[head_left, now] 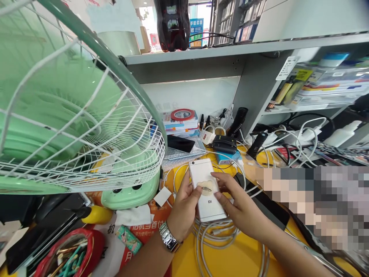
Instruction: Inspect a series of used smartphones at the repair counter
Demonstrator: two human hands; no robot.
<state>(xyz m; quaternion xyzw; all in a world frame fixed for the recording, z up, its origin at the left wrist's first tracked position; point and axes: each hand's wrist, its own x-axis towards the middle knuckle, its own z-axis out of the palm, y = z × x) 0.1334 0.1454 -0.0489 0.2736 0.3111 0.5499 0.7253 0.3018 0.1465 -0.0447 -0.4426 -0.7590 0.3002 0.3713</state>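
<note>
A white smartphone (pixel 212 209) with an "mi" logo is held back side up over the yellow desk. Stuck on its back is a pale cartoon-shaped ring holder (pixel 206 187). My left hand (pixel 184 207), with a metal watch (pixel 169 236) on its wrist, grips the phone's left edge, thumb on the ring holder. At the right edge my right hand (pixel 235 202) holds it too, with thumb and fingers against the side. Under the phone lies a coiled grey cable (pixel 201 246). The phone's screen side is hidden.
A green fan (pixel 135 169) with a white wire guard fills the left. A red-rimmed container (pixel 96 246) stands front left. Behind the hands lie a black phone (pixel 181 144) and a red tape roll (pixel 182 114). A dark bottle (pixel 173 25) stands on the shelf. Cables clutter the right.
</note>
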